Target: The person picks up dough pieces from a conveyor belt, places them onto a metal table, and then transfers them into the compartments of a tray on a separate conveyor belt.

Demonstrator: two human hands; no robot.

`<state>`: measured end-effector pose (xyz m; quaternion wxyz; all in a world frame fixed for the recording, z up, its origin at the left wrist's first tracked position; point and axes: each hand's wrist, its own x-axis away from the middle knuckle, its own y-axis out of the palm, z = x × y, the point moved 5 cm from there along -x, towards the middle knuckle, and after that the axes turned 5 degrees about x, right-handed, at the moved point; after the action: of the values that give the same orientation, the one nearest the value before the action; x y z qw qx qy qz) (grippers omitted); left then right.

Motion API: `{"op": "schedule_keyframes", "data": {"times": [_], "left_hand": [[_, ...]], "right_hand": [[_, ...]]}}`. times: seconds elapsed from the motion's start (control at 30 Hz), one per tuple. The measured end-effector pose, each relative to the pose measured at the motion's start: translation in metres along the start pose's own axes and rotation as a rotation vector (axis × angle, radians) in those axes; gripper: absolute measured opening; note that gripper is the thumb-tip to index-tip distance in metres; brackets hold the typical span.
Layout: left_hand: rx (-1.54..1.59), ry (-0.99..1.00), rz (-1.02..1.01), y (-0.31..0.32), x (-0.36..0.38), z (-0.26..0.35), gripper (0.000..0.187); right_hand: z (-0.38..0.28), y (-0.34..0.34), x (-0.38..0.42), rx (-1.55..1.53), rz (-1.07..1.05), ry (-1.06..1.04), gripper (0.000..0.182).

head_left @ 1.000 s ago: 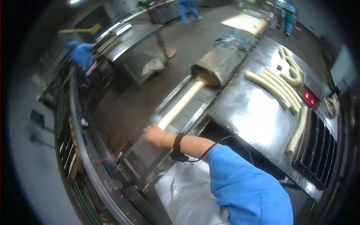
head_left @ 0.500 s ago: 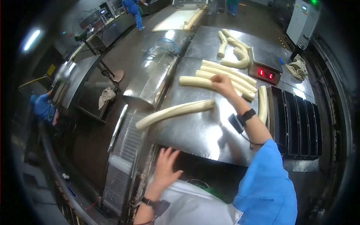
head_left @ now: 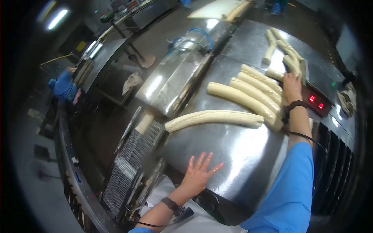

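Note:
A long pale dough roll [head_left: 213,117] lies across the near part of the steel table [head_left: 229,145]. Beyond it, several dough rolls [head_left: 243,98] lie side by side. My left hand [head_left: 198,176] is over the table's near edge, fingers spread, holding nothing. My right hand [head_left: 292,85] reaches to the back right, touching the curved dough pieces [head_left: 292,64] beside the scale; its fingertips are partly hidden against the dough, so its grip cannot be made out. More dough pieces [head_left: 269,46] lie at the back.
A scale with a red display [head_left: 316,101] stands right of my right hand, with black trays [head_left: 330,163] nearer me. On the left are a mesh conveyor [head_left: 130,163] carrying a dough piece [head_left: 145,123] and a steel housing [head_left: 167,83]. A person in blue [head_left: 64,87] is at the far left.
My right hand has left the row of rolls and moved right to the curved pieces. My left hand has moved forward and right over the table edge. The view has shifted, and a dough piece shows on the conveyor.

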<state>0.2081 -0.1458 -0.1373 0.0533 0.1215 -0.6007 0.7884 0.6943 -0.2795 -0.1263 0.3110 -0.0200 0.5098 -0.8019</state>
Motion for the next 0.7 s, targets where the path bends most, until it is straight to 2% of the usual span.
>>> {"op": "schedule_keyframes", "data": {"times": [0.07, 0.1, 0.2, 0.27, 0.3, 0.33, 0.4, 0.43, 0.5, 0.53, 0.63, 0.7], "left_hand": [[-0.012, 0.044, -0.009, 0.000, -0.002, 0.001, 0.085], [0.038, 0.045, 0.021, -0.002, -0.002, 0.000, 0.086], [0.043, 0.064, 0.039, -0.003, -0.003, -0.002, 0.086], [0.049, 0.068, 0.040, -0.005, -0.003, -0.002, 0.087], [0.046, 0.075, 0.022, -0.005, -0.003, -0.002, 0.087], [0.048, 0.079, 0.026, -0.007, -0.005, -0.003, 0.087], [0.069, 0.091, 0.029, -0.006, -0.002, -0.002, 0.087], [0.068, 0.097, 0.026, -0.004, 0.000, -0.003, 0.087], [0.042, 0.084, 0.076, -0.002, 0.001, -0.005, 0.087], [0.055, 0.073, 0.092, -0.002, 0.002, -0.007, 0.087], [0.057, 0.085, 0.112, 0.000, 0.000, -0.007, 0.087], [0.053, 0.111, 0.150, -0.001, 0.002, -0.010, 0.087]], "right_hand": [[-0.008, 0.003, -0.023, -0.149, -0.163, -0.024, 0.025], [-0.008, -0.003, -0.022, -0.248, -0.135, 0.031, 0.021], [-0.023, 0.011, -0.038, -0.471, -0.240, -0.012, 0.029], [-0.029, -0.038, -0.035, -0.636, -0.116, -0.087, 0.032], [-0.035, -0.034, -0.047, -0.932, -0.307, -0.175, 0.038], [-0.042, -0.048, -0.038, -1.368, -0.443, -0.113, 0.041], [-0.038, -0.081, -0.029, -1.220, 0.053, -0.156, 0.050], [-0.033, -0.068, -0.025, -1.219, 0.051, -0.149, 0.050], [-0.030, -0.006, -0.034, -0.756, -0.340, -0.066, 0.061], [-0.034, 0.002, -0.026, -0.765, -0.268, -0.088, 0.066], [-0.037, -0.010, -0.022, -0.649, -0.286, -0.046, 0.058], [-0.050, 0.008, -0.033, -0.520, -0.258, -0.465, 0.036]]}}
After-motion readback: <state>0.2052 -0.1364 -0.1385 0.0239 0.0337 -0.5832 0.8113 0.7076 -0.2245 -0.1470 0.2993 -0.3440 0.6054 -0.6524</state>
